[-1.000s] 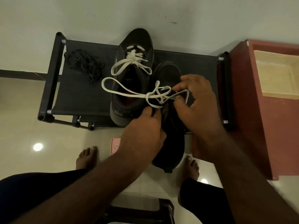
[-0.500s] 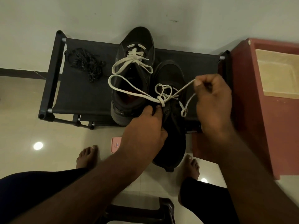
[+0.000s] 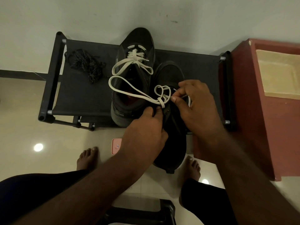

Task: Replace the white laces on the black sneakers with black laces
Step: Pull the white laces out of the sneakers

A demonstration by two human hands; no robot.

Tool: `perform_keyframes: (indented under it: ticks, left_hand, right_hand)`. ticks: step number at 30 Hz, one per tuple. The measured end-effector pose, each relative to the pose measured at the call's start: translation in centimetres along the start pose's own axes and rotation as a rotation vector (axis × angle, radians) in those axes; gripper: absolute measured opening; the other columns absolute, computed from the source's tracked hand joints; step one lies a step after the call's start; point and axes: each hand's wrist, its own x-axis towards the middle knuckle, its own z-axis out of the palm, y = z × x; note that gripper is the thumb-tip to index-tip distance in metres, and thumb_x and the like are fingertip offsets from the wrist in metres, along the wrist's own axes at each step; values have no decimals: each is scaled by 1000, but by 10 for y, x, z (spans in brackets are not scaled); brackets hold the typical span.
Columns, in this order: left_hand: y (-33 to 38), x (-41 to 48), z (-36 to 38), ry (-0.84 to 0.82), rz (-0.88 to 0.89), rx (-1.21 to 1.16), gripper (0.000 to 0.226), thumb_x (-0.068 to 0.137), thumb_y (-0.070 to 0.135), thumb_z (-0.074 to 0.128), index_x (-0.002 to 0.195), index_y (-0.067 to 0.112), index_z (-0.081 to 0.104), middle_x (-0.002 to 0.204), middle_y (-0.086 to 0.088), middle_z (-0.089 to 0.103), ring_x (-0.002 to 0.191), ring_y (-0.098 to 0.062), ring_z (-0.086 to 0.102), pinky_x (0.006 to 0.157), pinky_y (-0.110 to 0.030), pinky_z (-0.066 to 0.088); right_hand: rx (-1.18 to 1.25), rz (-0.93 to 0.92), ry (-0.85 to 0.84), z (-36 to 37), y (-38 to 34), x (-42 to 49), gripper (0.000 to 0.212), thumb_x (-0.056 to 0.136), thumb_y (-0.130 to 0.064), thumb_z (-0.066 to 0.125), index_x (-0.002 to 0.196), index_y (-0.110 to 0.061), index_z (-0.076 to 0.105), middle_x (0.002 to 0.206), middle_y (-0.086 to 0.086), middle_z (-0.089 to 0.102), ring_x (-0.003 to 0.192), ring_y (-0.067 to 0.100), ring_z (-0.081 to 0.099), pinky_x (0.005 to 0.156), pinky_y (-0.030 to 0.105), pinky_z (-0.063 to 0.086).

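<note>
- One move has just happened: your right hand point(image 3: 194, 106), out to the right half a second ago drawing a lace end taut, has come back in to the knot on the near sneaker point(image 3: 169, 72).
- That pull looks to have loosened the bow without clearing it. The white lace point(image 3: 129, 90) still shows a small tangle of loops at the tongue, and one long loop trails across the far sneaker point(image 3: 138, 38). I judge you are still undoing the knot, early in the job.
- Your right fingers point(image 3: 179, 93) have thumb and forefinger pinched on a strand of the white lace, just beside the tangle.
- Your left hand point(image 3: 146, 129) has not shifted. Its fingers point(image 3: 150, 111) are curled round the near sneaker's collar, steadying it, with the heel out past the front edge of the bench point(image 3: 78, 98).
- On the far sneaker the white bow is tied and untouched.
- Your black laces point(image 3: 86, 65) lie bundled on the left of the bench, well apart from both hands.
</note>
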Motion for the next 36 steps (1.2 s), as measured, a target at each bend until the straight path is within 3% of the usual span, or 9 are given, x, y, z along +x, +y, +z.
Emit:
perform_keyframes:
  ticks: [3, 8, 12, 16, 19, 22, 25, 30, 36]
  left_hand:
    - [0, 0, -2, -3, 0, -25, 53, 98, 32, 47, 148, 22, 35, 124, 0, 43, 97, -16, 56, 81, -24, 47]
    - [1, 0, -3, 3, 2, -12, 55, 98, 34, 46, 150, 24, 32, 127, 1, 41, 100, -17, 56, 84, -25, 47]
    - [0, -1, -3, 1, 5, 18, 56, 99, 35, 45, 151, 24, 29, 129, 1, 40, 101, -17, 56, 85, -25, 47]
    - [-3, 0, 0, 28, 21, -13, 48, 97, 41, 48, 142, 24, 43, 113, 4, 44, 97, -14, 55, 77, -22, 42]
    - [-4, 1, 1, 124, 19, -188, 39, 91, 53, 50, 115, 25, 62, 89, 12, 46, 80, -5, 50, 68, -20, 38]
    - [2, 2, 3, 167, -95, -519, 40, 89, 59, 48, 99, 24, 67, 84, 9, 59, 79, -5, 58, 70, -28, 51]
    - [12, 2, 3, 188, -228, -797, 35, 96, 46, 49, 94, 18, 70, 84, -5, 68, 81, -17, 65, 77, -43, 56]
    - [21, 7, 8, 276, -359, -873, 21, 100, 32, 53, 107, 22, 70, 84, 8, 69, 81, -1, 65, 76, -26, 57]
    - [30, 14, 18, 366, -480, -1003, 9, 96, 29, 61, 91, 24, 66, 80, -2, 68, 76, -17, 66, 74, -35, 59]
  right_hand:
    - [86, 79, 145, -7, -3, 1, 11, 94, -19, 65, 88, -26, 60, 92, -18, 56, 95, 2, 54, 83, 15, 40]
    - [266, 247, 282, -8, -5, 3, 8, 98, -18, 62, 93, -24, 59, 86, -13, 62, 84, 3, 60, 74, 16, 47]
    - [297, 311, 198, -5, -3, 4, 5, 96, -16, 64, 96, -20, 61, 86, -12, 62, 82, 2, 61, 73, 18, 49]
    - [314, 259, 121, -1, -7, 0, 29, 91, -14, 67, 117, -22, 57, 109, -15, 61, 103, -3, 60, 85, 9, 46]
    - [266, 209, 11, 6, -5, -1, 45, 90, -11, 66, 132, -22, 52, 125, -11, 58, 115, -1, 55, 93, 6, 41]
    - [241, 190, -86, 5, 1, 1, 46, 91, -12, 65, 135, -19, 52, 131, -8, 56, 120, 1, 52, 96, 5, 38]
    - [219, 162, -146, 0, 4, 1, 43, 92, -14, 65, 134, -20, 54, 129, -7, 57, 115, -2, 53, 90, -2, 35]
    - [215, 125, -209, -6, 7, -5, 40, 94, -13, 63, 133, -21, 54, 126, -12, 51, 103, -23, 45, 83, -6, 32]
    - [215, 106, -244, -8, 13, -12, 43, 97, -17, 59, 139, -20, 50, 133, -14, 47, 107, -24, 43, 86, -6, 31]
